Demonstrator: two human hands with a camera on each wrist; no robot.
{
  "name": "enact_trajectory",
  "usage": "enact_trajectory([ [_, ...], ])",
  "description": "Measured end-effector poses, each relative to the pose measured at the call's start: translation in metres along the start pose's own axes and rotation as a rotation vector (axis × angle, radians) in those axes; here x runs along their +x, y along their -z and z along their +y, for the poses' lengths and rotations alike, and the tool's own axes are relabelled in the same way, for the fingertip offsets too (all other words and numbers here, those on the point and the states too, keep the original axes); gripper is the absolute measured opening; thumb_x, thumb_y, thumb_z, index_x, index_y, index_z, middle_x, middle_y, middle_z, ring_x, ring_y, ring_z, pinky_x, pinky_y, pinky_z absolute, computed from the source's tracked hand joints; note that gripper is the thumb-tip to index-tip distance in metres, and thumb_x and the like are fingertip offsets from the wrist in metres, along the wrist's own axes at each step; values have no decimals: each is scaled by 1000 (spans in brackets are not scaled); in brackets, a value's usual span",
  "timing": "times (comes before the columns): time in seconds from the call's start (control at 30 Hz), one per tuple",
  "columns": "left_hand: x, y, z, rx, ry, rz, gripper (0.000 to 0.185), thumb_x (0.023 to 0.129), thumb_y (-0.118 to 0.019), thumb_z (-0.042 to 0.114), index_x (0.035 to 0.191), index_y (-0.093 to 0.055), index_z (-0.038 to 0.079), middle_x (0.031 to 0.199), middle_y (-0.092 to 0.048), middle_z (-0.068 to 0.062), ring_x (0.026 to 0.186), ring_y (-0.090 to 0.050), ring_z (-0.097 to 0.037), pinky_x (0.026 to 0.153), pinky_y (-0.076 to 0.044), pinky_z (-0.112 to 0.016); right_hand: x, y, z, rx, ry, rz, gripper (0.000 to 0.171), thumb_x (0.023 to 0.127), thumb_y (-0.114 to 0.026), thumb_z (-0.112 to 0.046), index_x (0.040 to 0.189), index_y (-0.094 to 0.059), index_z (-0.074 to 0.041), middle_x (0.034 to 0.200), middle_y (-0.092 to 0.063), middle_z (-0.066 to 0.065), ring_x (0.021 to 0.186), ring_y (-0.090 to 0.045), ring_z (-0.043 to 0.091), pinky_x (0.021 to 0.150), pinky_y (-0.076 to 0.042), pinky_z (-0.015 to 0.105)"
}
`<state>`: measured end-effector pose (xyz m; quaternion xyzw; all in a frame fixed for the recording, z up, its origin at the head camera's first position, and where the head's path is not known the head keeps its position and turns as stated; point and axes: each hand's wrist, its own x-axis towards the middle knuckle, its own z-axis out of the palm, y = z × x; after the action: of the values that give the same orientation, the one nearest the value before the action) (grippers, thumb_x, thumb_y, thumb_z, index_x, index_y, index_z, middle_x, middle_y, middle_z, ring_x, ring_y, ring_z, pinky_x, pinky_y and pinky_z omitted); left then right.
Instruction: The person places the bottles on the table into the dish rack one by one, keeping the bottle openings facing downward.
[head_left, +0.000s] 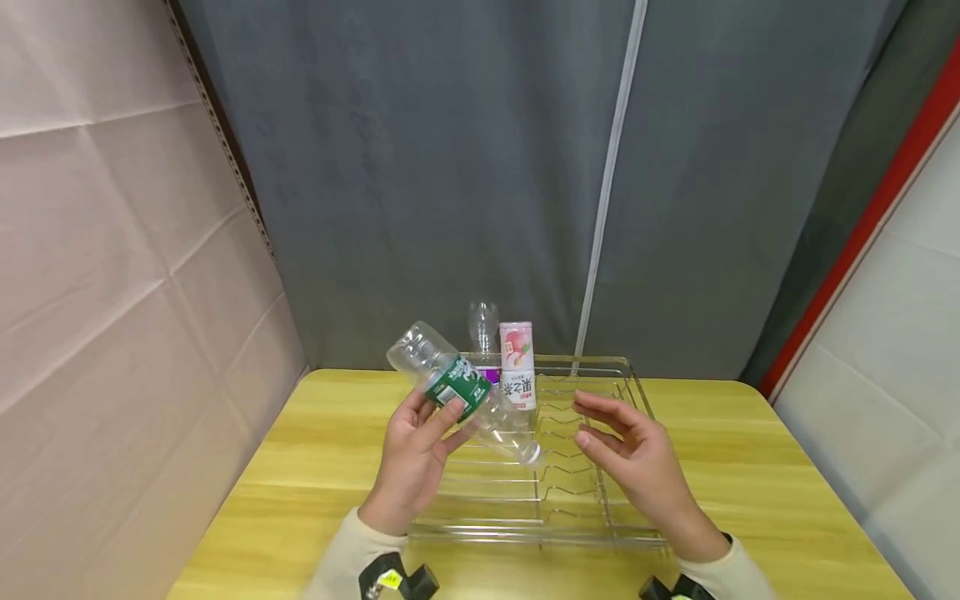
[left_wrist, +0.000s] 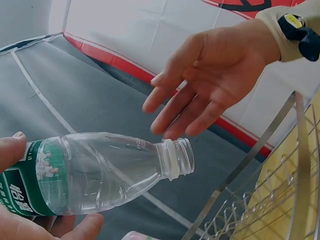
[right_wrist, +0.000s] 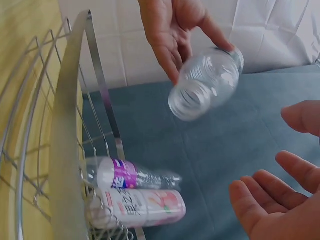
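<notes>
Head view, left hand: the left hand (head_left: 411,454) holds a clear bottle (head_left: 463,390) with a green label in the air, thumb and fingers curled round the labelled middle.
Head view, bottle axis: the long axis runs on a slant; the base is up and to the left, away from the person, and the open, capless mouth points down and to the right, toward the right hand.
Head view, bottle place: it hangs above the near-left part of a wire rack (head_left: 600,500) that stands on a yellow table (head_left: 787,475).
Head view, right hand: the right hand (head_left: 637,458) is held apart from the bottle, fingers spread and almost straight, palm turned toward the left; it grips nothing.
Head view, back of rack: a pink peach bottle (head_left: 517,365) stands upright, and a clear purple-labelled bottle (head_left: 483,337) stands just behind it.

Left wrist view: the bottle (left_wrist: 110,170) lies nearly level, base in the left hand's fingers (left_wrist: 10,150), mouth pointing right; the right hand (left_wrist: 210,80) hovers above the neck, not touching, fingers loose.

Right wrist view: the bottle's mouth (right_wrist: 192,97) faces the camera; left hand (right_wrist: 175,30) grips the body from above; right hand (right_wrist: 280,195) is open below; both stored bottles stand beside the rack's rim (right_wrist: 67,150).
</notes>
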<state>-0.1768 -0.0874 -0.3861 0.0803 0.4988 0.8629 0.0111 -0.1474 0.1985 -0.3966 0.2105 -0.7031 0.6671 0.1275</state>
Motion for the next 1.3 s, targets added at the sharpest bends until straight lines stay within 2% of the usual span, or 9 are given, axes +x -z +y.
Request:
enact_trajectory([
  [0.17, 9, 10, 13, 50, -20, 31, 51, 101, -67, 3, 149, -50, 8, 142, -60, -10, 124, -68, -23, 104, -61, -46, 0, 21, -6, -86, -47, 37, 43, 100, -68, 2, 142, -58, 7, 138, -68, -10, 127, -65, 5, 97, -60, 19],
  [0.37, 21, 23, 23, 85, -17, 34, 54, 101, -65, 0, 152, -47, 10, 146, -58, -11, 125, -68, -22, 105, -60, -43, -7, 47, -8, -212, -86, 67, 44, 103, -67, -5, 145, -58, 3, 137, -66, -17, 125, -64, -1, 91, -60, 15],
  [0.7, 48, 46, 30, 204, -18, 89, 60, 100, -71, 5, 152, -43, 8, 147, -58, -12, 121, -70, -18, 101, -62, -41, -14, 80, 11, -350, -176, 136, 46, 104, -69, -16, 146, -58, 1, 131, -65, -28, 119, -62, -12, 88, -59, 11],
  [0.87, 61, 57, 35, 272, -8, 104, 63, 99, -73, 8, 154, -42, 7, 143, -57, -12, 116, -70, -17, 101, -62, -41, -15, 92, 21, -379, -214, 160, 48, 103, -71, -18, 145, -58, 1, 125, -63, -35, 116, -62, -14, 86, -58, 10],
  [1.03, 76, 64, 37, 334, 11, 112, 67, 99, -75, 11, 156, -42, 6, 146, -55, -15, 113, -70, -16, 104, -61, -44, -14, 103, 33, -406, -251, 193, 48, 102, -72, -20, 144, -59, 1, 120, -62, -38, 112, -61, -17, 85, -56, 7],
  [1.17, 90, 69, 34, 372, 37, 111, 68, 99, -76, 14, 156, -42, 5, 150, -55, -18, 116, -70, -18, 107, -59, -47, -14, 110, 42, -429, -314, 195, 54, 103, -72, -27, 146, -57, 1, 117, -59, -40, 110, -59, -20, 84, -54, 5],
  [1.3, 102, 73, 31, 416, 54, 101, 73, 98, -78, 17, 159, -39, 5, 153, -54, -20, 126, -67, -26, 109, -57, -49, -16, 115, 51, -445, -393, 171, 60, 103, -71, -33, 150, -54, 1, 116, -56, -40, 109, -55, -23, 84, -53, 5],
])
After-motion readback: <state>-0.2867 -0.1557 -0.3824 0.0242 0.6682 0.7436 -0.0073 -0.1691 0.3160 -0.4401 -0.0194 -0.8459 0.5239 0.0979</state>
